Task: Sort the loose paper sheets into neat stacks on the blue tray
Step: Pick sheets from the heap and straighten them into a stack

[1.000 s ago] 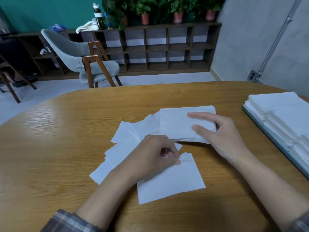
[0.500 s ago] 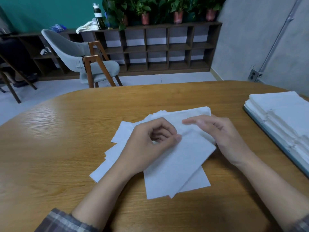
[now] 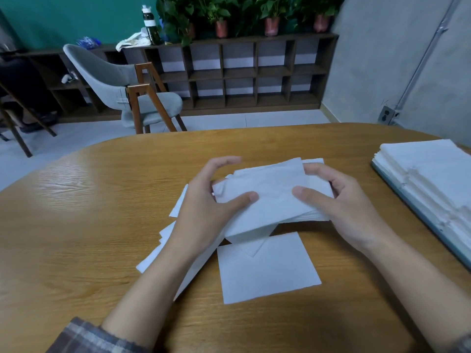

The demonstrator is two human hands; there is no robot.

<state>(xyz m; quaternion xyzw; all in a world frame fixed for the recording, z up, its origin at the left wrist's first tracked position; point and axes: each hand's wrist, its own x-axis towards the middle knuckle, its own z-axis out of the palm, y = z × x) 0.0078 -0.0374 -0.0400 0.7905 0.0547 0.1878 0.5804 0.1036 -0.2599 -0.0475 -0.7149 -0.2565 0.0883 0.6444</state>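
The bundle of sheets sits at the middle of the desk, held between both hands. The left hand grips its left end, with the thumb flat on the top sheet and the fingers arched over the far corner. The right hand grips its right end, with the thumb on the top sheet and the fingers curled round the side. The hands are apart, one at each end of the bundle. The top sheets lie skewed, with a corner jutting toward the person. It cannot be told whether the underside of the bundle is clear of the desk.

A single sheet lies flat on the desk just in front of the bundle, and the jutting corner overlaps its far edge. More loose sheets are fanned out under the left wrist and forearm.

The blue tray is at the right edge of the desk, well apart from the hands. White paper stacks cover it, with edges roughly squared.

A plaid sleeve shows on the left forearm.

Beyond the desk stands a grey chair with wooden legs. Behind it a low dark shelf unit runs along the wall. On top of it are potted plants and a bottle.
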